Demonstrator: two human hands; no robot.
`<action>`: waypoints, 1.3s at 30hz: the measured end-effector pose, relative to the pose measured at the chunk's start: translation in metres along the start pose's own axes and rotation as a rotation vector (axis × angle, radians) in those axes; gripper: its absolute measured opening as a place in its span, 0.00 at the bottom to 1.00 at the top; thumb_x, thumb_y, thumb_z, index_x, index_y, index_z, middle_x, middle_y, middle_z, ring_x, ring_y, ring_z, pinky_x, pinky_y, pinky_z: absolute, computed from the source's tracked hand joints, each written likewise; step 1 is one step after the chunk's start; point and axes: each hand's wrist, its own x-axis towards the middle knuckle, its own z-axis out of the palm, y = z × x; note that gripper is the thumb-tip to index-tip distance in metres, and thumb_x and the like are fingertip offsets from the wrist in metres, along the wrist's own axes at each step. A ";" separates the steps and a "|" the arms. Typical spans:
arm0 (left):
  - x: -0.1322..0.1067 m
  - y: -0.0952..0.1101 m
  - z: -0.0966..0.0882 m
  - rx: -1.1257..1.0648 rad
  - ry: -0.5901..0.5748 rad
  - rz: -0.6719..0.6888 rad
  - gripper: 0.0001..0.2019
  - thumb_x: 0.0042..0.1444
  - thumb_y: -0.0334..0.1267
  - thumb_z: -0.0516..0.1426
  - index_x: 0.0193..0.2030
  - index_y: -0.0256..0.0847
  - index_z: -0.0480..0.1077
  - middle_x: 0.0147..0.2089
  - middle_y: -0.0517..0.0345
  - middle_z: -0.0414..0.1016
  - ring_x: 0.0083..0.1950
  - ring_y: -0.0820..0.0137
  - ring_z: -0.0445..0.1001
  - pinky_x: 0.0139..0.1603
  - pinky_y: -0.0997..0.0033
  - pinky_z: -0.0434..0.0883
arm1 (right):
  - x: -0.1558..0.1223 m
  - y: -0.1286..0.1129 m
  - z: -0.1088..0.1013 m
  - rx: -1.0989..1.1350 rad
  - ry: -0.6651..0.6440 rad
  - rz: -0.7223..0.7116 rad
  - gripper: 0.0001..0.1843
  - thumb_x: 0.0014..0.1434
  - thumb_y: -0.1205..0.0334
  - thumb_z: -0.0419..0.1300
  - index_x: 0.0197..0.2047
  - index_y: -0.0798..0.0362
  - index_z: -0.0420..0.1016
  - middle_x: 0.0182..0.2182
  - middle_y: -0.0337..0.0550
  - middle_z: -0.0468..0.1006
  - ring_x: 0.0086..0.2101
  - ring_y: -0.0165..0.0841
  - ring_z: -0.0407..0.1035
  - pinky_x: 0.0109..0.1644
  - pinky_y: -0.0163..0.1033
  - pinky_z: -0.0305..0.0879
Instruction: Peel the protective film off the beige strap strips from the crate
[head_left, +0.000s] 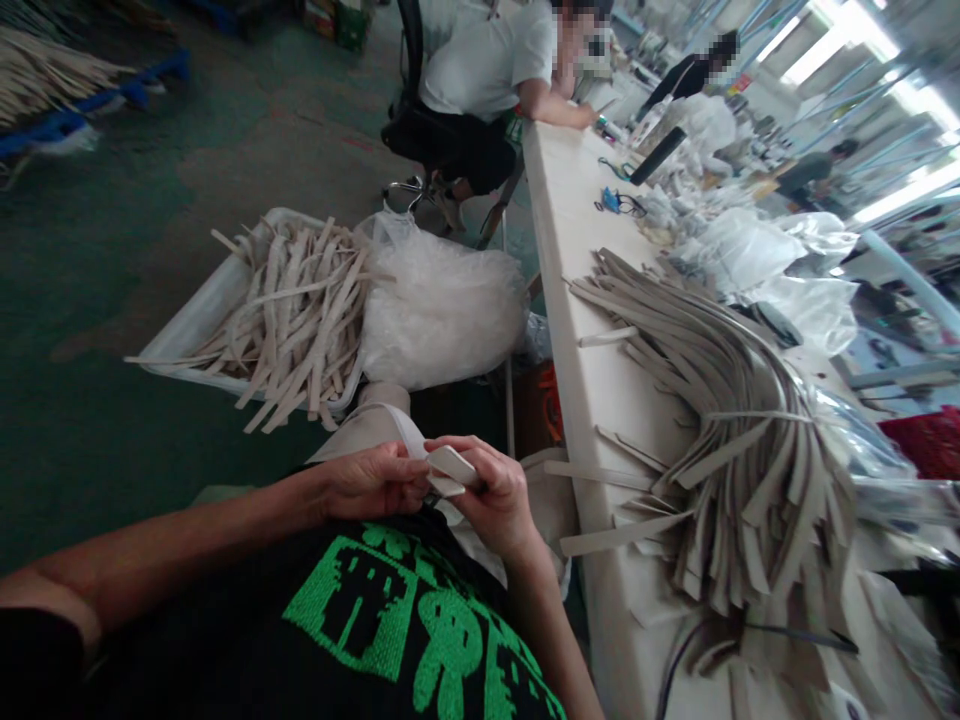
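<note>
In front of my lap, both hands are closed on a pale beige strip (453,466) of flat material. My right hand (495,490) grips its doubled ends between thumb and fingers. Close beside it, my left hand (381,480) pinches the strip, with the fingertips partly hidden. A whitish length of band (409,432) runs up from the left hand and curves over my leg. To the right, a large tied bundle of similar grey-beige strips (750,440) lies on the table (562,235), some ends jutting past its edge.
Left of my legs stands a white plastic bin (202,305) heaped with loose strips (300,300). A stuffed clear plastic bag (442,305) leans against it. Farther along the table are blue-handled snips (616,202), a black roll (658,156) and a seated person (484,70).
</note>
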 end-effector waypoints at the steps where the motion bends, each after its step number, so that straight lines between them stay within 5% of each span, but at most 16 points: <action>1: 0.000 0.001 0.002 -0.033 -0.020 -0.030 0.09 0.53 0.31 0.69 0.41 0.36 0.80 0.30 0.62 0.74 0.28 0.78 0.69 0.30 0.81 0.65 | 0.000 0.003 0.003 -0.010 0.010 -0.007 0.04 0.64 0.67 0.66 0.42 0.50 0.79 0.44 0.44 0.85 0.40 0.33 0.79 0.43 0.34 0.72; 6: 0.007 0.005 -0.002 -0.128 -0.070 -0.041 0.15 0.51 0.29 0.69 0.47 0.33 0.78 0.40 0.52 0.80 0.37 0.69 0.78 0.39 0.75 0.73 | -0.001 0.005 0.005 -0.049 0.081 0.060 0.03 0.65 0.63 0.66 0.42 0.49 0.82 0.36 0.43 0.85 0.34 0.34 0.79 0.38 0.35 0.71; 9: 0.020 0.022 -0.030 -0.313 0.230 0.077 0.16 0.63 0.34 0.61 0.56 0.29 0.73 0.44 0.41 0.81 0.42 0.60 0.82 0.43 0.65 0.79 | -0.008 -0.006 -0.013 0.045 0.095 0.124 0.03 0.64 0.59 0.68 0.39 0.48 0.83 0.31 0.41 0.84 0.28 0.32 0.75 0.32 0.35 0.68; 13: 0.024 0.077 -0.085 -0.596 0.755 0.426 0.18 0.72 0.38 0.48 0.58 0.28 0.71 0.35 0.44 0.80 0.30 0.63 0.80 0.29 0.68 0.80 | -0.026 -0.015 -0.042 0.301 0.067 0.179 0.11 0.64 0.51 0.68 0.37 0.49 0.84 0.28 0.44 0.82 0.26 0.34 0.72 0.30 0.36 0.67; 17: 0.000 0.137 -0.110 -0.607 0.887 0.687 0.18 0.74 0.36 0.42 0.55 0.32 0.70 0.28 0.55 0.74 0.22 0.72 0.74 0.19 0.79 0.72 | -0.037 -0.004 -0.045 0.401 -0.020 0.321 0.18 0.61 0.45 0.68 0.32 0.51 0.85 0.23 0.45 0.77 0.22 0.33 0.68 0.26 0.37 0.62; 19: -0.010 0.151 -0.104 -0.527 0.867 0.775 0.14 0.73 0.34 0.45 0.51 0.35 0.71 0.28 0.57 0.74 0.20 0.77 0.71 0.17 0.85 0.66 | -0.032 0.007 -0.033 0.489 -0.011 0.423 0.21 0.61 0.42 0.67 0.31 0.51 0.85 0.23 0.45 0.76 0.20 0.31 0.65 0.24 0.36 0.58; 22: -0.010 0.144 -0.081 -0.244 0.751 0.768 0.09 0.70 0.30 0.50 0.42 0.34 0.72 0.29 0.54 0.76 0.21 0.76 0.70 0.16 0.85 0.62 | -0.011 0.021 -0.009 0.637 0.131 0.525 0.23 0.56 0.38 0.69 0.36 0.51 0.86 0.27 0.44 0.77 0.18 0.27 0.60 0.21 0.34 0.55; 26: 0.006 0.100 -0.053 0.197 0.506 0.552 0.04 0.63 0.32 0.58 0.40 0.34 0.75 0.29 0.50 0.78 0.23 0.73 0.71 0.20 0.80 0.65 | 0.032 0.037 0.012 0.722 0.272 0.559 0.31 0.50 0.39 0.72 0.49 0.54 0.84 0.20 0.33 0.66 0.18 0.25 0.52 0.20 0.32 0.57; 29: 0.015 0.066 -0.044 0.429 0.365 0.407 0.11 0.57 0.42 0.66 0.37 0.34 0.77 0.29 0.51 0.78 0.24 0.72 0.70 0.24 0.77 0.67 | 0.057 0.051 0.015 0.748 0.360 0.543 0.33 0.48 0.42 0.74 0.51 0.54 0.83 0.18 0.28 0.61 0.18 0.23 0.46 0.22 0.32 0.62; 34: 0.020 0.037 -0.033 0.610 0.289 0.195 0.22 0.52 0.57 0.68 0.34 0.37 0.77 0.27 0.54 0.76 0.25 0.72 0.68 0.26 0.75 0.64 | 0.071 0.059 0.011 0.716 0.434 0.489 0.28 0.46 0.41 0.74 0.44 0.52 0.84 0.29 0.35 0.77 0.19 0.22 0.48 0.23 0.32 0.65; 37: 0.020 0.036 -0.019 0.657 0.222 0.220 0.25 0.52 0.61 0.66 0.38 0.37 0.78 0.33 0.50 0.79 0.32 0.66 0.73 0.34 0.69 0.69 | 0.071 0.058 0.012 0.639 0.448 0.487 0.25 0.46 0.42 0.73 0.40 0.53 0.84 0.36 0.40 0.82 0.20 0.22 0.53 0.22 0.31 0.62; 39: 0.023 0.038 -0.008 0.658 0.164 0.260 0.27 0.51 0.64 0.66 0.40 0.38 0.78 0.33 0.50 0.79 0.34 0.63 0.74 0.38 0.67 0.70 | 0.070 0.056 0.013 0.599 0.448 0.507 0.25 0.45 0.41 0.73 0.39 0.53 0.84 0.32 0.39 0.80 0.21 0.24 0.58 0.22 0.31 0.62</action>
